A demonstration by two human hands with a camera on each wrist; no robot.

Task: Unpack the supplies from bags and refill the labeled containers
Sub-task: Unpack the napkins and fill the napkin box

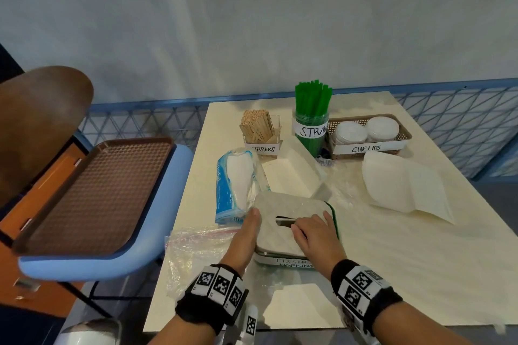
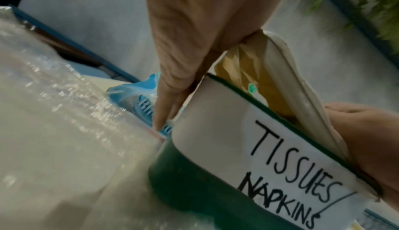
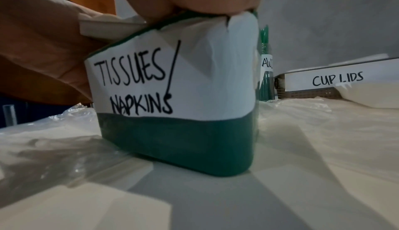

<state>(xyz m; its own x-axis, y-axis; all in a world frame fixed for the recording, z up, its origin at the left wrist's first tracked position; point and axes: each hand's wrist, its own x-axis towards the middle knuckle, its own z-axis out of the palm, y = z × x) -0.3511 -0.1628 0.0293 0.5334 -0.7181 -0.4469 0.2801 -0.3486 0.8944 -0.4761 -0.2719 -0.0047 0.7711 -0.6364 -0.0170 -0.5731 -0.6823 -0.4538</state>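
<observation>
A green box labelled TISSUES/NAPKINS stands near the table's front edge. A pale slotted lid sits on it, tilted in the left wrist view. My left hand lies against the box's left side, its fingers straight and pointing down. My right hand rests on the lid, fingers curled at the slot and thumb at its near edge. A blue-and-clear tissue pack lies just left of the box.
A crumpled clear zip bag lies at the table's left front. Behind stand the stirrers holder, straws jar and cup lids basket. White paper sheets lie to the right. A brown tray sits on a chair at left.
</observation>
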